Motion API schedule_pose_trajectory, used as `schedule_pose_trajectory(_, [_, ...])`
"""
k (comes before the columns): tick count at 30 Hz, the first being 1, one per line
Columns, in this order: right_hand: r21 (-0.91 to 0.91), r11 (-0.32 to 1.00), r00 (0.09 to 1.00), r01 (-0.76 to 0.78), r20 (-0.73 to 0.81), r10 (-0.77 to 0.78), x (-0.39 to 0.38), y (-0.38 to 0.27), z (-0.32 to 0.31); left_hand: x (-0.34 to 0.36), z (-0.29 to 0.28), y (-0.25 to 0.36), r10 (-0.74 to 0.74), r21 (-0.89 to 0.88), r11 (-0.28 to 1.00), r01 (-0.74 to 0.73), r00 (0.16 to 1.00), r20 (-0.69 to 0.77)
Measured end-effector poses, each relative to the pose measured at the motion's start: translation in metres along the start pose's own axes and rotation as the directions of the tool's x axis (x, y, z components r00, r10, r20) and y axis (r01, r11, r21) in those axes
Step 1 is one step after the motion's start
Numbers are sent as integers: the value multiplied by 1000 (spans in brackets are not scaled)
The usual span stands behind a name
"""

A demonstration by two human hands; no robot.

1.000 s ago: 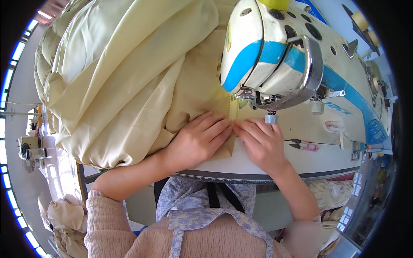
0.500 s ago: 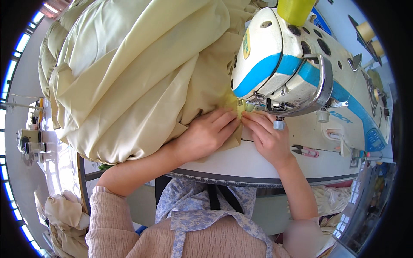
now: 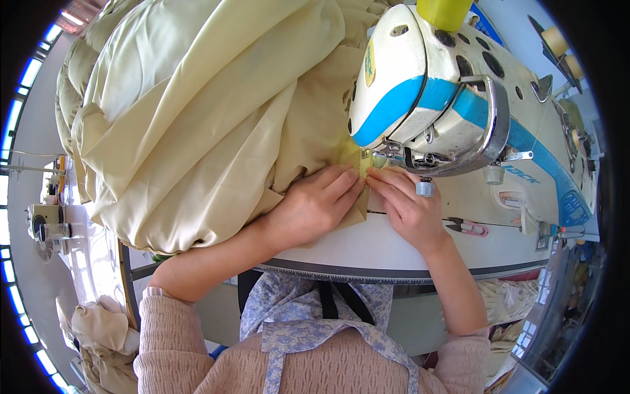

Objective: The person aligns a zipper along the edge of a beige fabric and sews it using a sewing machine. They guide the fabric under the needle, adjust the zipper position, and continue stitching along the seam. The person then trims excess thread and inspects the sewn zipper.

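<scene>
A large heap of shiny beige fabric point(image 3: 190, 125) covers the left of the table and runs up to the sewing machine's needle area. My left hand point(image 3: 318, 200) lies on the fabric's near edge, its fingers pressed together at a strip with small teeth, like a zipper point(image 3: 362, 173). Just across from it, my right hand point(image 3: 410, 205) pinches the same strip's right side, fingertips beside the presser foot. The white and blue sewing machine point(image 3: 394, 82) stands over this spot, lit yellowish. My fingers partly hide the strip.
Pink-handled thread snips point(image 3: 469, 227) lie on the white table point(image 3: 387, 246) right of my right hand. A dark edge with a ruler tape point(image 3: 341, 270) borders the table before me. A yellow cup point(image 3: 443, 13) sits atop the machine. Thread cones point(image 3: 556, 44) stand at the far right.
Both hands keep their hold at the strip, almost unmoved. The whole view has shifted slightly; the fabric and machine stay in place relative to the hands.
</scene>
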State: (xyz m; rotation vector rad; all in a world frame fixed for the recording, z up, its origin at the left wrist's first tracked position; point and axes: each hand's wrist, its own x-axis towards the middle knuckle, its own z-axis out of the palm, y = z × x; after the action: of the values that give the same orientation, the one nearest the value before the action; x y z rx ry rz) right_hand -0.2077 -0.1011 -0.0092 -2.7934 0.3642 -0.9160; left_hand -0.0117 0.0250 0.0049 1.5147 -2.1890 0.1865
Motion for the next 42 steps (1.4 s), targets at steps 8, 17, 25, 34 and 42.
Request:
schedule_pose_trajectory(8, [-85, 996, 996, -26, 84, 33, 2, -3, -3, -2, 4, -4, 60, 63, 996, -61, 998, 16])
schedule_pose_trajectory(17, [-10, 996, 995, -85, 58, 86, 3, 13, 8, 8, 12, -20, 58, 105, 993, -61, 998, 32])
schedule_pose_trajectory(25, [3, 981, 975, -193, 110, 192, 2, 13, 11, 8, 17, -26, 65, 113, 992, -64, 998, -5])
schedule_pose_trajectory(34, [-40, 987, 983, -154, 93, 157, 9, 9, 9, 9, 28, -36, 165, 140, 980, -142, 972, -165])
schedule_pose_trajectory(42, [-71, 984, 980, -163, 104, 169, 6, 10, 11, 9, 25, -35, 92, 143, 987, -78, 991, -95])
